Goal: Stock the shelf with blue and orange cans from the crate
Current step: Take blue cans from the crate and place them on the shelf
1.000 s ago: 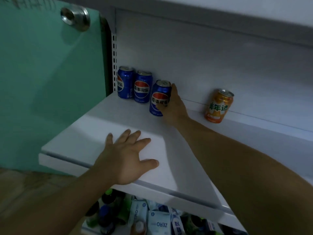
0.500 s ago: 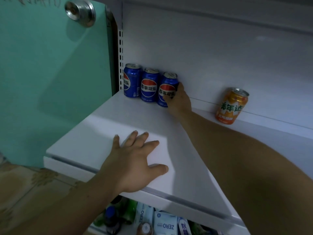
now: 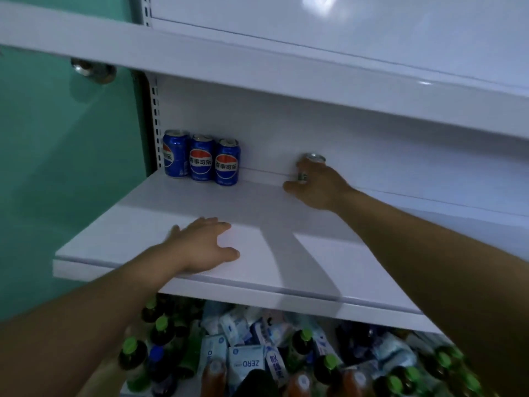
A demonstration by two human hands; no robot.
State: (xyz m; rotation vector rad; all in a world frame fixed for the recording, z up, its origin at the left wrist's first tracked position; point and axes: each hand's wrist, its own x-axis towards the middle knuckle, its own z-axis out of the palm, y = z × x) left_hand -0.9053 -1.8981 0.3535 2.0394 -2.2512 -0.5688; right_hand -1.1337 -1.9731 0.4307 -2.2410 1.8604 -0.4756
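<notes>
At the far left stands a green panel [image 3: 57,167] with a round metal knob [image 3: 93,73] partly hidden behind the edge of the upper shelf [image 3: 257,61]. Just right of the panel runs the slotted upright [image 3: 155,121] of the rack. Against the back wall of the white shelf [image 3: 143,224], in its left rear corner, three blue cans [image 3: 201,157] stand upright in a tight row, touching one another, labels facing forward.

The left hand [image 3: 204,246] lies flat on the front part of the shelf, palm down, fingers spread loosely and thumb out to the right. It holds nothing and sits well forward of the blue cans, apart from them.

Further right, the right hand [image 3: 319,184] reaches to the back of the shelf and is wrapped around a can [image 3: 315,158], fingers curled round its body. Only the silver top rim and a small strip of the side show past the fingers, so the can's colour cannot be told here. It stands upright near the back wall, well to the right of the blue row, with a bare gap of shelf between them.

Below the shelf, a lower level holds a jumble of green-capped bottles [image 3: 306,342] and pale packets [image 3: 246,365], one marked ZERO.
</notes>
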